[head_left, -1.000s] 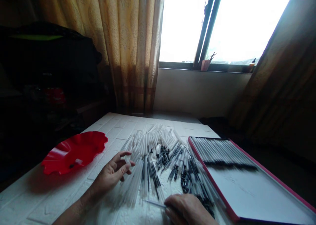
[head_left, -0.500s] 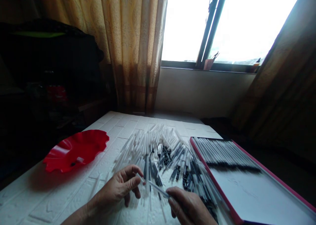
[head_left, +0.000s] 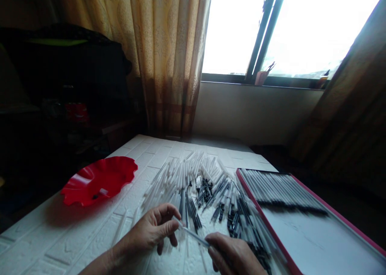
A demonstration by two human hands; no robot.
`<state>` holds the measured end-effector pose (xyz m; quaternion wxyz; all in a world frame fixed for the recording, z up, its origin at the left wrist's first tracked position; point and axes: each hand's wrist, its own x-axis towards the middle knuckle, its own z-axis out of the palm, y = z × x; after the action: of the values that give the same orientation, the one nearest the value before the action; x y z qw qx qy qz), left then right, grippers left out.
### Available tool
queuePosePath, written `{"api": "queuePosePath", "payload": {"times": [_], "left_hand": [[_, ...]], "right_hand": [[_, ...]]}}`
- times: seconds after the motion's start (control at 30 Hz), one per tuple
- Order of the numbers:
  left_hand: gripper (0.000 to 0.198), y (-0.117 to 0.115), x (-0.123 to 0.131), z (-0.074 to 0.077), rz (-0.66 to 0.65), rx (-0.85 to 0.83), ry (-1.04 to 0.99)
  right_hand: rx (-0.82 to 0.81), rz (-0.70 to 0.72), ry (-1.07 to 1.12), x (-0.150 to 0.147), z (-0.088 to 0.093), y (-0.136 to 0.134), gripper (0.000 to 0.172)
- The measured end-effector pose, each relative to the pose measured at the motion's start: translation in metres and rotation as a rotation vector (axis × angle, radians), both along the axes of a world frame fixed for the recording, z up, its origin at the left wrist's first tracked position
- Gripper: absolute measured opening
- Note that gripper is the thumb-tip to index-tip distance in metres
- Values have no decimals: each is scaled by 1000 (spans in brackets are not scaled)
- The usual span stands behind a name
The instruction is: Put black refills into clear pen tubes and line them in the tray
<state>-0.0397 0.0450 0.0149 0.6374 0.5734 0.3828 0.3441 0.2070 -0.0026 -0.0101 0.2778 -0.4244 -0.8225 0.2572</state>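
Left hand (head_left: 157, 228) and right hand (head_left: 232, 253) pinching a tube (head_left: 196, 237), one pen row (head_left: 280, 190) at the tray's (head_left: 268, 222) far edge, loose parts (head_left: 187, 174) left mid desk (head_left: 87, 230)!

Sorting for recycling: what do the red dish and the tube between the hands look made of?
Red dish: probably glossy plastic, given highlights and a thin, wavy rim. Tube: likely smooth plastic, pale and translucent, though blur leaves that open.

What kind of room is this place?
It's probably a room in someone's home: a patterned gold curtain hangs beside a bright window, and a wavy red bowl sits on a white table.
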Motion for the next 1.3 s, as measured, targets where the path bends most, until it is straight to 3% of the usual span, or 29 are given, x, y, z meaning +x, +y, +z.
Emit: {"api": "queuePosePath", "payload": {"times": [0.13, 0.23, 0.37, 0.47, 0.57, 0.73, 1.03, 1.1, 1.23, 1.3], "left_hand": [[53, -5, 1, -1, -29, 81, 95], [36, -10, 0, 0, -36, 188, 176], [17, -15, -3, 2, -79, 469, 372], [21, -17, -6, 4, -101, 626, 498], [29, -18, -8, 6, -69, 677, 536], [47, -15, -7, 8, -29, 608, 552], [68, -15, -1, 4, -230, 245, 477], [65, -16, -2, 5, -224, 279, 491], [48, -21, -2, 10, -226, 531, 576], [46, -22, -1, 13, -255, 538, 548]], "right_hand": [[19, -3, -41, 1, -2, 0, 34], [36, 9, -65, 2, -2, 0, 29], [46, 22, -82, 1, 2, 1, 27], [51, 27, -63, 2, 8, 0, 27], [70, 6, -24, 4, 13, -1, 25], [89, 1, -27, 6, 13, -2, 22], [78, 14, -87, 3, 10, 0, 26], [75, 18, -91, 3, 11, 0, 29], [37, 29, -80, 3, 12, -3, 37], [9, 35, -86, 4, 13, -4, 38]]}}
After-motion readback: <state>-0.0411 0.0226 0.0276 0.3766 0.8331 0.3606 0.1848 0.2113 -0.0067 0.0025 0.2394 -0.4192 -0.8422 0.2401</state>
